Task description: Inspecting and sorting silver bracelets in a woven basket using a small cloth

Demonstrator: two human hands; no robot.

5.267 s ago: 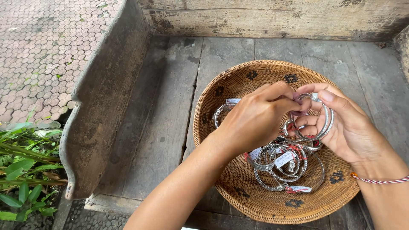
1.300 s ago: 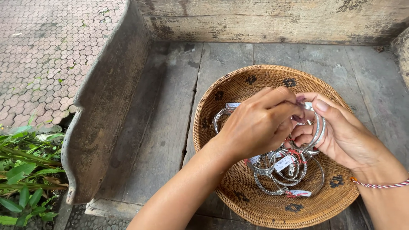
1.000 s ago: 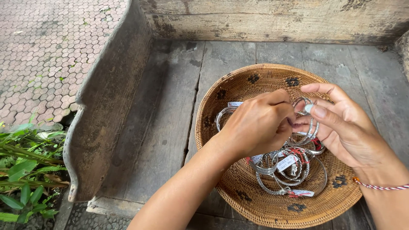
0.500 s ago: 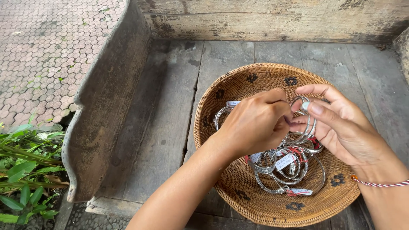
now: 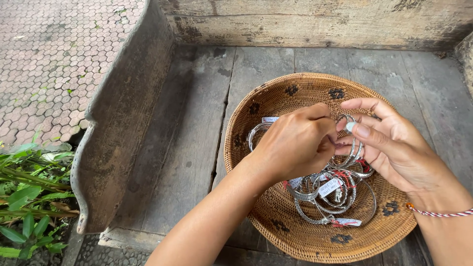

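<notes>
Nearest, at the lower left edge: green leaves (image 5: 24, 207) beside the worn end of a grey wooden table (image 5: 197, 148) with a raised, curved side board (image 5: 118, 128). Low in the middle, resting on the table planks: a round woven basket (image 5: 276, 93) of tan fibre with dark flower marks around its wall. Lying loose on the basket floor: a tangle of silver bangles (image 5: 335, 197) with small white tags and bits of red thread, just below both hands. Above that heap, over the basket's middle: left hand (image 5: 295, 145), fingers curled inward, grip clenched, thumb and fingertips pinched at the edge of a small bunch of bangles (image 5: 352, 148); exactly how much metal sits inside the fist, hidden behind the knuckles. Touching it from the other side: right hand (image 5: 394, 148), palm turned inward, fingers spread and slightly bent, grip grasping the same bunch of bangles, the rings threaded over the fingers and one pale tag pressed under the fingertip. Around the right wrist: a thin red-and-white cord bracelet (image 5: 438, 213). Behind the left hand, against the far basket wall: one more silver bangle (image 5: 256, 133) with a white tag. Farther back: the table's weathered back board (image 5: 320, 22). Farthest, upper left: reddish hexagonal paving (image 5: 54, 59).
</notes>
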